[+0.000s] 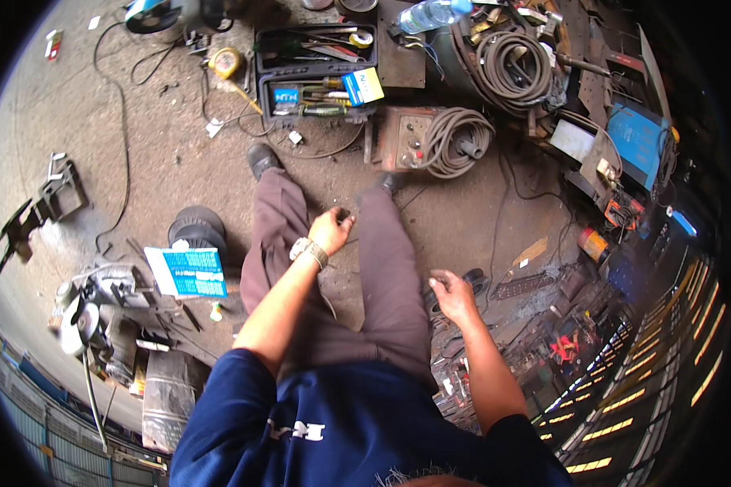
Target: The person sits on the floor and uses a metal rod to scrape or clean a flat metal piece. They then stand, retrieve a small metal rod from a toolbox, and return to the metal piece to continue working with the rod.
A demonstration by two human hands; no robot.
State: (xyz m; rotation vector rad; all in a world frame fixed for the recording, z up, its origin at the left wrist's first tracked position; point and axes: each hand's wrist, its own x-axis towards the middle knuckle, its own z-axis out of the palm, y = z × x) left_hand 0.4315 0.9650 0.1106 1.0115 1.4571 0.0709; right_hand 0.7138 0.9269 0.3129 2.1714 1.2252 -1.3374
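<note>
My left hand (331, 230), with a watch (309, 251) on its wrist, hangs over the gap between my legs. Its fingers curl in, and what they hold, if anything, is hidden. To the right of my right thigh, my right hand (453, 295) hovers with thumb and fingers loosely apart and nothing visible in it. Ahead of my shoes stands a rusty control box (398, 134) with knobs, a coiled cable (455, 142) against its right side. Beyond my left shoe lies an opened toolbox (317, 85) holding screwdrivers and other hand tools.
A yellow tape measure (225, 62) lies left of the toolbox. Blue-and-white packaging (188, 272) rests by a dark round stool-like object (197, 227). Metal parts (53, 203) and a drum (170, 398) are at left. A blue machine (632, 142) and scattered tools (564, 349) occupy the right.
</note>
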